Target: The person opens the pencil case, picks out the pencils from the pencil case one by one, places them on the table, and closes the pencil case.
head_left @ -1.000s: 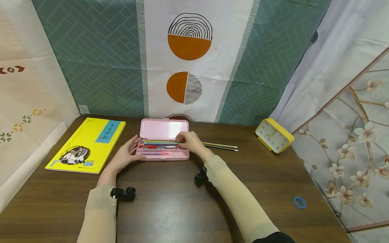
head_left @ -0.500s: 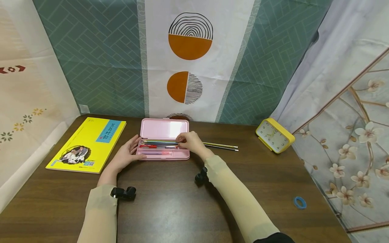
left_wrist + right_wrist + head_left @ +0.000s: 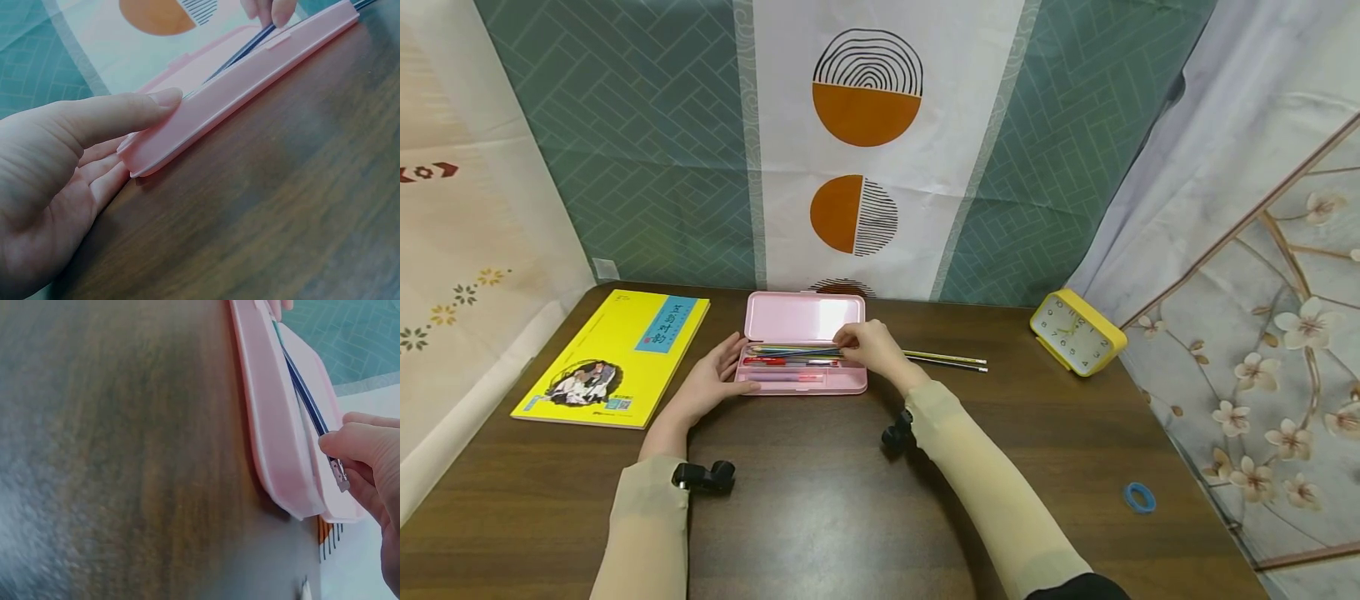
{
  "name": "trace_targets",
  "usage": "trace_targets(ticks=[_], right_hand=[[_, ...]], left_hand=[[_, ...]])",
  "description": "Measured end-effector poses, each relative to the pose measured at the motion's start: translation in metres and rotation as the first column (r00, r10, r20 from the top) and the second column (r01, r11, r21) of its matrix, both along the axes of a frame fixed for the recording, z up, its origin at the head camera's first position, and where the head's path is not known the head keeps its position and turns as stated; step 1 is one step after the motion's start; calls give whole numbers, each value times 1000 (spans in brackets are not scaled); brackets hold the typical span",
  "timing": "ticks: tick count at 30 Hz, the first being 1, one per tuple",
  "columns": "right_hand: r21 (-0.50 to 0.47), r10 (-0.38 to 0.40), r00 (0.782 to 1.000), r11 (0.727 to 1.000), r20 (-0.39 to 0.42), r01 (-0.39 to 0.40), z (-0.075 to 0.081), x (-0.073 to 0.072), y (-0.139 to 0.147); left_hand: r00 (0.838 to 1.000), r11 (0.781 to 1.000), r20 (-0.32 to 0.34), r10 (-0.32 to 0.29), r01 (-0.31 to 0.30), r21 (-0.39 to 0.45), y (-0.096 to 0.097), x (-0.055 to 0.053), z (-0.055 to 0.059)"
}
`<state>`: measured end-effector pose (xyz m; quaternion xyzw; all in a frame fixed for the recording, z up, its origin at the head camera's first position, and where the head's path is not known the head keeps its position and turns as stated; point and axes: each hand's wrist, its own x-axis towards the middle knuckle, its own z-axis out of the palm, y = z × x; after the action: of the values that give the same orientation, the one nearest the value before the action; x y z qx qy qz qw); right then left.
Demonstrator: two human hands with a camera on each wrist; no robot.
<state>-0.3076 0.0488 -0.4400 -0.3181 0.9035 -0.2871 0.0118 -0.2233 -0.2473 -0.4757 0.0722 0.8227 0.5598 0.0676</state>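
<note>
Open pink pencil case lies at 12 o'clock on the dark wood table, near the back edge, lid flat behind the tray, pens and pencils lying lengthwise inside. Right hand is at the case's 3 o'clock end, fingers curled, thumb and forefinger pinching the end of a dark blue pencil; the pencil slants up out of the tray, its far end still down in the case. Right forearm runs back toward 5 o'clock, in a beige sleeve. Left hand is at the case's 9 o'clock end, palm open and turned inward, straight fingers against the end wall, thumb laid along the front edge; it braces the case, no curl around it. Two pencils lie on the table just beside the case at 3 o'clock, behind the right hand. Yellow book lies flat at 10 o'clock. Yellow alarm clock stands tilted at 2 o'clock. Blue ring lies at 4 o'clock, well apart.
</note>
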Motion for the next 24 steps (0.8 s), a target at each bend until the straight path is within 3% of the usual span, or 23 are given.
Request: trace_targets(ticks=[5,15,24], right_hand=[[2,8,1000,1000,-22,-8,8,1,2],[-1,41,989,999,-140,-42,22,0,16],[-120,6,977,992,-212,-33,40,-1,42]], left_hand=[[1000,1000,2,0,0,1,0,0,0],[1000,1000,5,-3,3,9,0,1,1],[1000,1000,-3,-1,1,13,0,0,-1]])
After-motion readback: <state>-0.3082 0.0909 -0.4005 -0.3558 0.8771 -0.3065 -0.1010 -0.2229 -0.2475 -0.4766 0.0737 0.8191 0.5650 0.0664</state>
